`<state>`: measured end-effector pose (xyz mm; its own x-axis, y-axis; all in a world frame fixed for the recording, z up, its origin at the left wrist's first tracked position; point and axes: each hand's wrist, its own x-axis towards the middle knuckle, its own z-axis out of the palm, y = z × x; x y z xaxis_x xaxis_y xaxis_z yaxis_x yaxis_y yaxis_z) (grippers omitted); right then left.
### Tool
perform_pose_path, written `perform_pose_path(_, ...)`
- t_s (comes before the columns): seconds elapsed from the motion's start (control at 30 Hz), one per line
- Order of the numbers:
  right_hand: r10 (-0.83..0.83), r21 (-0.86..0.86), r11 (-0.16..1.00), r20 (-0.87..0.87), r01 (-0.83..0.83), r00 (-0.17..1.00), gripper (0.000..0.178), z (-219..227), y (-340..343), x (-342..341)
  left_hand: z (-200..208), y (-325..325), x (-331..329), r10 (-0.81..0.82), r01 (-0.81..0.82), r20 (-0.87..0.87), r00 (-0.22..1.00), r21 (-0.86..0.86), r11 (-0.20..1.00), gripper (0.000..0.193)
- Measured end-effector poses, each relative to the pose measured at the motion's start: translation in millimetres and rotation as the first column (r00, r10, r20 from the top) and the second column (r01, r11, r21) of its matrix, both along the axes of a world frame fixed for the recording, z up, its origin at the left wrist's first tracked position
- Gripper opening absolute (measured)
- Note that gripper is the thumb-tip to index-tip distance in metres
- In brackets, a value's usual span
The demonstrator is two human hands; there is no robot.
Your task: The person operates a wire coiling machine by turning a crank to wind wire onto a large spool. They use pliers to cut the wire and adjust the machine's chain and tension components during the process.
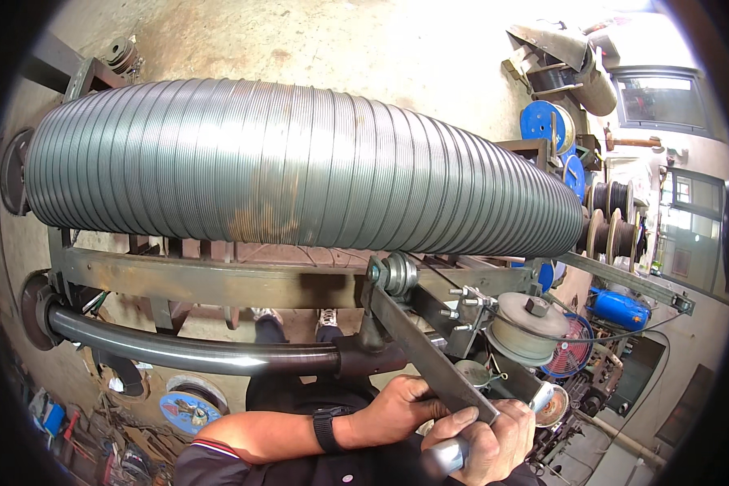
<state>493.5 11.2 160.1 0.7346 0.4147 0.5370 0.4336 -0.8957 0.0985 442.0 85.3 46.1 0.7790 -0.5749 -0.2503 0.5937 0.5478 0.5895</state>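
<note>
Down at the bottom centre of the frame, the left hand (397, 409) is curled under a flat steel bar (425, 348), fingers wrapped around its lower edge, a black wristband (326, 429) on the forearm behind it. Just to its right the right hand (486, 441) is closed tight on a shiny metal handle (444, 458) at the bar's near end, thumb lying along the top; the two hands sit close together, almost touching. The bar runs up and to the left from the hands to a small grooved roller (397, 275) bolted at its upper end, in the middle of the frame. Across the whole upper half lies a long ribbed metal duct (300, 166), spirally seamed and grey, resting crosswise above a rusty steel frame (211, 283). Below the frame a smooth dark tube (186, 352) curves in from the lower left and ends in a black sleeve beside the bar. Right of the hands stands a pale pulley wheel (530, 324) with a nut on top and a thin wire running off it to the right. Farther right are a red fan (571, 356), a blue motor (620, 308) and, in the upper right, blue spools (547, 121). A blue disc (188, 411) lies on the floor at lower left.
</note>
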Motion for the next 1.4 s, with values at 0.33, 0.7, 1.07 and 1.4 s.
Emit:
perform_pose_path(0.33, -0.002, 0.006, 1.000, -0.061, 0.003, 0.998, 0.014, 3, 6, -3, -1, 7, 0, 0.025, -0.026, -0.018, 1.000, -0.073, 0.997, 0.018)
perform_pose_path(0.7, 0.014, 0.037, 0.999, -0.057, -0.012, 0.998, 0.013, 0, 14, -6, -3, 19, -5, -0.010, -0.005, -0.103, 0.995, -0.146, 0.989, 0.017)
perform_pose_path(1.07, -0.017, 0.027, 0.999, -0.038, 0.018, 0.999, 0.013, 0, 26, -7, -4, 27, -5, -0.005, 0.003, -0.029, 1.000, -0.093, 0.996, 0.015)
perform_pose_path(1.4, 0.064, -0.026, 0.998, 0.048, -0.063, 0.997, 0.016, -20, 18, -13, -10, 32, -7, -0.061, 0.061, 0.003, 0.998, -0.033, 0.998, 0.020)
